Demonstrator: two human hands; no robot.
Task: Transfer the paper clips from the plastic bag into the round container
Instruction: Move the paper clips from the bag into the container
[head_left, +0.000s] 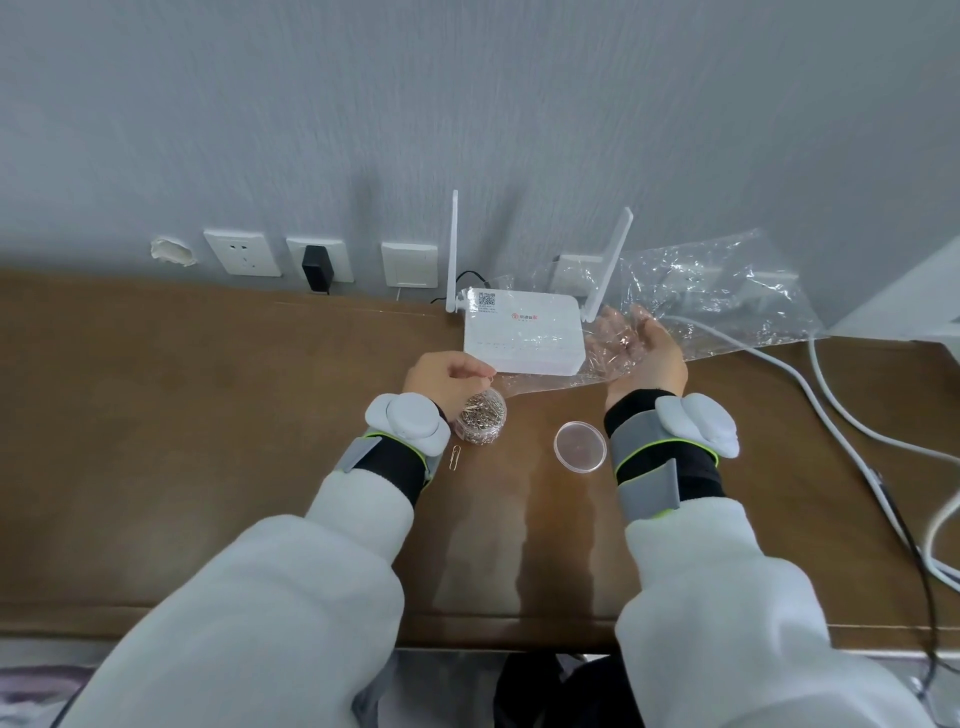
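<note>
**Q:** Where does the task's thing lie, taking the round container (493, 432) as the reference?

**A:** The container stands open on the table (208, 415), heaped with paper clips (477, 411). The plastic bag (717, 296) lies to its right and farther back, with its long axis rising away to the far right. A few clips (623, 340) show faintly through the film at the bag's near end, well apart from the container.

**Q:** State of the hands?

**A:** The left hand (447, 376) hovers just behind and above the container. Its thumb and forefinger pinch a single clip (490, 381) directly over the mouth. The right hand (647, 353) is turned palm up, well to the right of the container. Its fingers are loosely spread and seen through the film, and the bag is draped across them. No firm grip on the bag can be made out.

**Q:** Which relation governs the coming move?

**A:** Probably the short vertical drop from the pinched clip to the container mouth, for which the left hand is much the nearer. The clips in the bag lie across a sideways gap, and the bag's axis points away from the container. Either the left hand must reach right, or the right hand must carry the bag over.

**Q:** Other items?

**A:** A clear lid (580, 446) lies flat to the right of the container. One stray clip (455, 458) lies just in front of it, to the left. A white router (519, 332) sits behind it.
</note>
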